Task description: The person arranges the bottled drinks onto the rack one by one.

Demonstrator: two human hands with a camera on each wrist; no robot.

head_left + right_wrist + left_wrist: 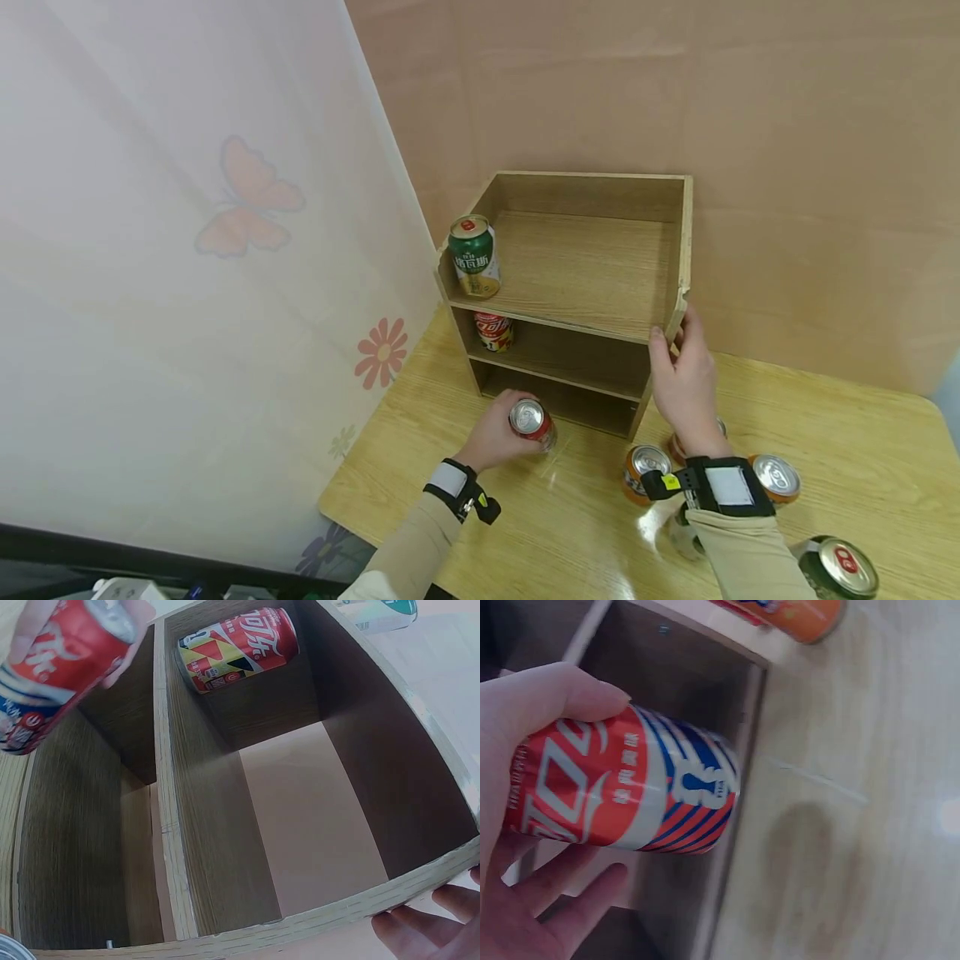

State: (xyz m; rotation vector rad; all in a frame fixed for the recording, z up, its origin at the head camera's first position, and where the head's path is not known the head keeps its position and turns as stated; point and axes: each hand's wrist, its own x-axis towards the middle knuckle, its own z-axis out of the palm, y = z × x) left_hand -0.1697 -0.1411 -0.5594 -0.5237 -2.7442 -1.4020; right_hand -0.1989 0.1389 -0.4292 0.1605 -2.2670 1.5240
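Observation:
My left hand (498,433) grips a red cola can (622,780) with blue and white stripes, held in front of the lowest compartment of a wooden shelf (577,321). In the left wrist view the thumb lies over the can and other fingers show beneath it. My right hand (684,379) holds the right side panel of the shelf near the top tier's front corner, thumb in front. On the top tier, at the left, stands a green and gold can (474,258). Below it, a red and yellow cola can (238,649) stands at the left of the middle compartment.
Orange cans (643,471) stand on the wooden table (577,533) right of the shelf, partly behind my right forearm; another orange can (776,477) is beside the wrist. A green can (838,568) is at the front right. A white patterned wall (225,350) borders the left side.

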